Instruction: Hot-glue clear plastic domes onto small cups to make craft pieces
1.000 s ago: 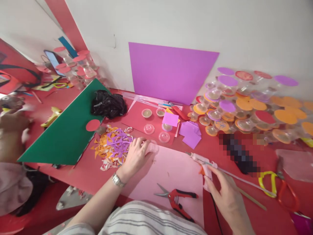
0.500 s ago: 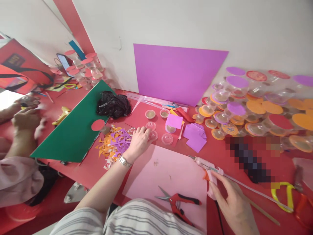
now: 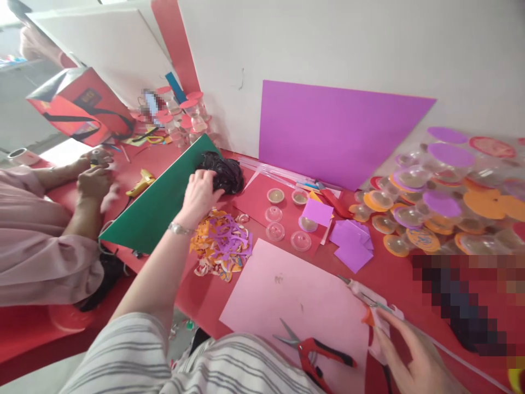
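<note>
My left hand (image 3: 200,194) reaches out over the crumpled black plastic bag (image 3: 226,174), its fingers bent and its thumb apart. Its fingertips are partly hidden, and I see nothing held in it. My right hand (image 3: 414,350) is wrapped round a pink hot glue gun (image 3: 379,323), whose nozzle points up and left. A clear glue stick (image 3: 463,358) trails from its back. Clear plastic domed pieces (image 3: 275,231) and small cups (image 3: 275,196) stand in the middle. A purple paper square (image 3: 317,212) lies on one cup. Other purple squares (image 3: 351,241) are heaped to its right.
Red-handled pruning shears (image 3: 311,350) lie on pink paper (image 3: 266,295) before me. Orange and purple scraps (image 3: 221,241) lie by a leaning green board (image 3: 164,210). Cups with coloured discs (image 3: 447,202) crowd the right. A co-worker's hands (image 3: 96,172) are at left, near a yellow glue gun (image 3: 141,183).
My left hand has moved left from the clear domed pieces to the black bag. A red disc by the green board is now out of sight. The view has turned left; my right hand keeps the glue gun.
</note>
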`<state>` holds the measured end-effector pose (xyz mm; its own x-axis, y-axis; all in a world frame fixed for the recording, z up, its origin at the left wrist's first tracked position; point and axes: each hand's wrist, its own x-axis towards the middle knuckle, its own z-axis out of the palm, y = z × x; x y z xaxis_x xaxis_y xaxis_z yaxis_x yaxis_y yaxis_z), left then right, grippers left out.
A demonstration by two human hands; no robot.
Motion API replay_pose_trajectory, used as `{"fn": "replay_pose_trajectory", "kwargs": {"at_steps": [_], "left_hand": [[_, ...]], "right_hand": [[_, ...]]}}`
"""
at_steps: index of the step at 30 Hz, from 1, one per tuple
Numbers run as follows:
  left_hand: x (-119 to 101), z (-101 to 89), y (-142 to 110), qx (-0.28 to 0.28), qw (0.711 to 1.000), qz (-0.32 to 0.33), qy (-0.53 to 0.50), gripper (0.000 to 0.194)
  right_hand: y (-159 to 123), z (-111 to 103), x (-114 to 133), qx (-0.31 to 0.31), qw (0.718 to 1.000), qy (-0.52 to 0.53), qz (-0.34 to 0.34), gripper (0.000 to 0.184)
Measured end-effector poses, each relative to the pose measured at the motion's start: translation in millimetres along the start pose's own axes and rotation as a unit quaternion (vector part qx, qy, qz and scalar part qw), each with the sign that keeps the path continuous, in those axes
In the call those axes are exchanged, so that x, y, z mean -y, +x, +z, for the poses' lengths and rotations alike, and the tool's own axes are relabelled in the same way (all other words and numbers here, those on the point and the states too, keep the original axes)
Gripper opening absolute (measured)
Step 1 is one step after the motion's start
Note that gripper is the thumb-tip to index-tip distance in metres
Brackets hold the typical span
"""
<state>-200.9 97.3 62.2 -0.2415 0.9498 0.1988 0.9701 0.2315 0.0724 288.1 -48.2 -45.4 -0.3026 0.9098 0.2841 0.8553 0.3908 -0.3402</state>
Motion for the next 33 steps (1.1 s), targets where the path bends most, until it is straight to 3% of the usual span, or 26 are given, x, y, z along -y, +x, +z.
{"fn": "replay_pose_trajectory", "kwargs": {"at_steps": [3, 7, 12, 17, 20, 24, 27, 33], "left_hand": [[29, -2.7, 27, 0.006, 0.998, -0.058, 0.005, 0.064], [29, 12.2, 49, 0.086, 0.996, -0.027, 0.015, 0.091], [12, 16.3, 69, 0.098, 0.995, -0.007, 0.028, 0.04], [7, -13.9, 76, 0.036, 0.999, -0.022, 0.025, 0.033], [5, -41.7, 64, 0.001, 0.999, -0.027, 0.026, 0.03], [-2, -82.3, 28, -0.028, 0.999, -0.005, 0.025, 0.026], [-5, -109.5, 0, -0.093, 0.996, -0.004, 0.009, 0.031], [-2, -138.8, -38, -0.217, 0.976, 0.008, 0.003, 0.039]], "right_hand": [[4, 5, 13, -0.037, 0.999, 0.013, 0.029, 0.044], [8, 3, 31, -0.059, 0.998, 0.034, 0.015, 0.039], [-1, -12, 30, -0.043, 0.999, 0.009, 0.026, 0.043], [-9, -18, 31, -0.043, 0.997, 0.002, 0.059, 0.048], [-5, -18, 36, -0.032, 0.997, 0.015, 0.068, 0.049], [6, -24, 44, -0.019, 0.996, 0.037, 0.072, 0.046], [15, -30, 50, -0.015, 0.996, 0.047, 0.073, 0.044], [31, -35, 63, -0.014, 0.996, 0.075, 0.048, 0.039]]}}
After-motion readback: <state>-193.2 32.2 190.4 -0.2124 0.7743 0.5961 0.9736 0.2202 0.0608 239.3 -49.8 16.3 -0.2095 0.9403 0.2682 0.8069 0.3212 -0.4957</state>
